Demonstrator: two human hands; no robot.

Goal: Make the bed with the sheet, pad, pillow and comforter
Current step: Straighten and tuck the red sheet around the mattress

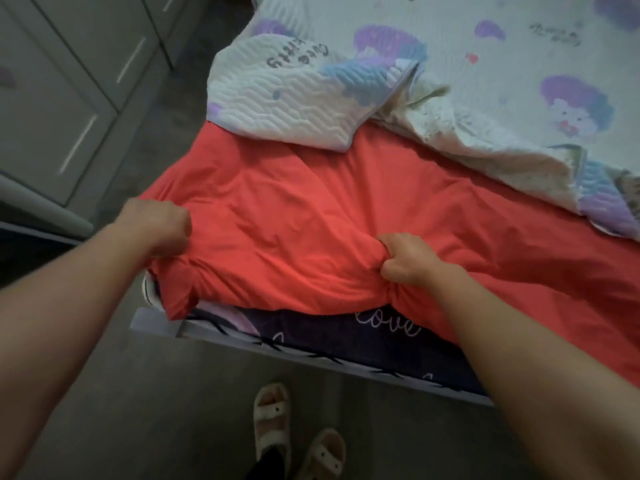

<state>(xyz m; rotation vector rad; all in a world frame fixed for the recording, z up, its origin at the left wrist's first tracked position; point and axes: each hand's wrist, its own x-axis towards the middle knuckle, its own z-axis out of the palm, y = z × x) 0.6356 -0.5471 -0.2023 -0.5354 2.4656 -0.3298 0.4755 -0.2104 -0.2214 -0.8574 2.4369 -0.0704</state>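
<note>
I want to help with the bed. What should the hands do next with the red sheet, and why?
Probably pull the sheet down over the near corner and tuck it. The left hand and right hand both grip its bunched edge, and the dark cloth below it shows uncovered.

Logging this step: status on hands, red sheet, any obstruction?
Hands: left hand and right hand grip bunched red sheet at near edge. Sheet wrinkled, untucked; dark patterned layer exposed below. Quilted cover overlaps sheet's far side.
</note>
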